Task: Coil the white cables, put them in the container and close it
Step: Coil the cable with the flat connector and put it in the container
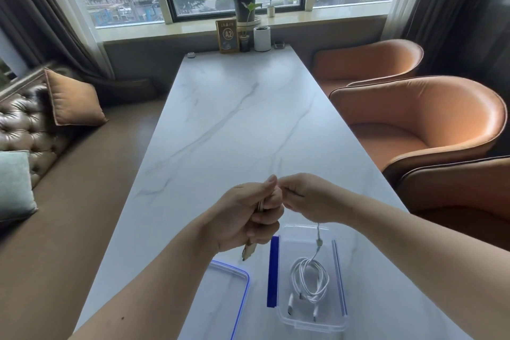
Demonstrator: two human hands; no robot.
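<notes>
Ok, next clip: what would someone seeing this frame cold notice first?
Probably the two hands, left hand and right hand, meeting above the near end of the marble table, both closed on a white cable that trails down from the right hand. Just below, an open clear container already holds a coiled white cable, and its blue-rimmed lid lies on the table to its left.

Left hand (248, 218) covers most of its cable (249, 252); only the plug end shows below. Lid (229, 298) is cut off by the bottom edge. Sign (228, 35) text is too small to read.
</notes>
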